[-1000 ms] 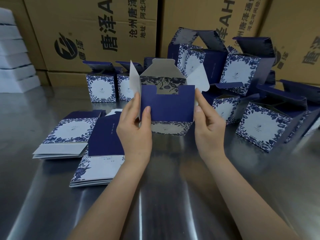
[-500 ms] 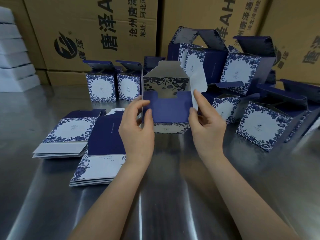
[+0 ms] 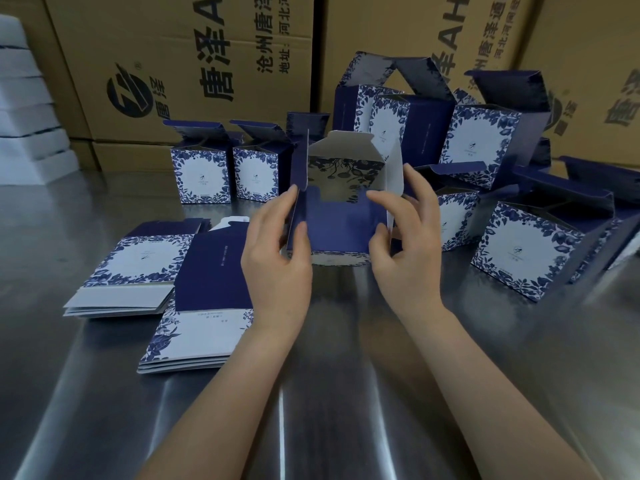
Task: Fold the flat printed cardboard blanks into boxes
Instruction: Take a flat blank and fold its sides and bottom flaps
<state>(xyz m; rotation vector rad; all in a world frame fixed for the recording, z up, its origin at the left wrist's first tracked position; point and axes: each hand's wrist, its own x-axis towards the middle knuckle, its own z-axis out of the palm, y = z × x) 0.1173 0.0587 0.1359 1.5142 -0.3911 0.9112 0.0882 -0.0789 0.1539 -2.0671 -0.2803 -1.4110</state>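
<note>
- Left of centre, two stacks of blanks (image 3: 138,268) lie flat on the steel table (image 3: 311,393), the nearer one just beside our left wrist. These are not yet folded.
- Our left hand (image 3: 277,268) is clamped on the left edge of the box (image 3: 341,223). The thumb lies on the navy front panel and the fingers curl round by the left side flap. The forearm rises from the bottom of the frame.
- The box sits mid-frame, directly between the hands and touching both. It is opened into a tube with its long axis roughly upright and its open end facing up. The rear flap and both side flaps stand unfolded. From this angle we cannot tell whether its lower end rests on the table or hangs just above it.
- Our right hand (image 3: 408,244) pinches the right edge. The thumb is on the front corner, the index finger reaches across the top of the front panel, and the other fingers spread behind the white right flap.
- We judge the coming move turns on this: each side flap stands just above its own hand's fingertips, so either hand could push its flap inward. Neither hand is nearer.
- At right, finished boxes (image 3: 519,258) crowd the table with their lids open.
</note>
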